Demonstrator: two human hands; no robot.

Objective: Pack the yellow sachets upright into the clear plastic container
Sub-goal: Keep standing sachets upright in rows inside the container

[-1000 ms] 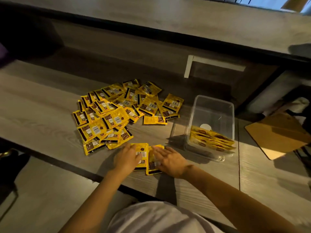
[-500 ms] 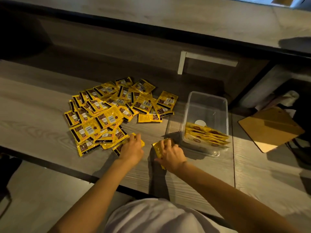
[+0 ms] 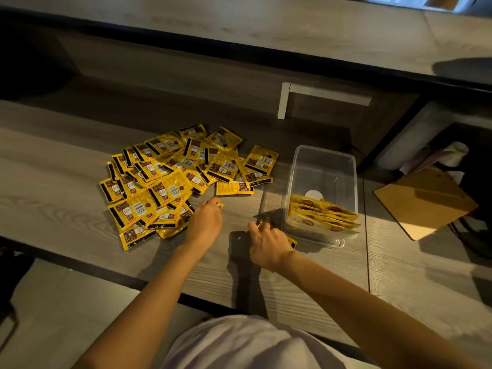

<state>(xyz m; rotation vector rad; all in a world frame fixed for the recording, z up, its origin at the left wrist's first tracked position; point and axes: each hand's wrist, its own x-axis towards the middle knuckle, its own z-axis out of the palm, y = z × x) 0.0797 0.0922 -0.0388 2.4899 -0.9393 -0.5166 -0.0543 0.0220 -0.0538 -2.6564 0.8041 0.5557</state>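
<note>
The box [image 3: 323,166], clear plastic, is sitting on the table [image 3: 53,182] with its lid off. Inside it, a row of sachets [image 3: 323,215] is leaning on edge against the near wall, filling only that end; the far end is showing the bare floor with a round white sticker [image 3: 314,195].

Just beside the box's near left corner, the right hand [image 3: 269,242] is gripping a small stack of yellow packets [image 3: 291,242], whose edges are sticking out past the fingers and wrist; the stack is outside the box, close to its wall.

Left of the box, the pile [image 3: 181,179] of loose sachets is lying flat and overlapping on the table. The left hand [image 3: 205,222] is resting at the pile's near right edge, fingers curled; something small and pale is showing at the fingertips, but whether it is pinching a sachet cannot be told.

Right of the box, well apart, a brown board [image 3: 423,201] is lying.
</note>
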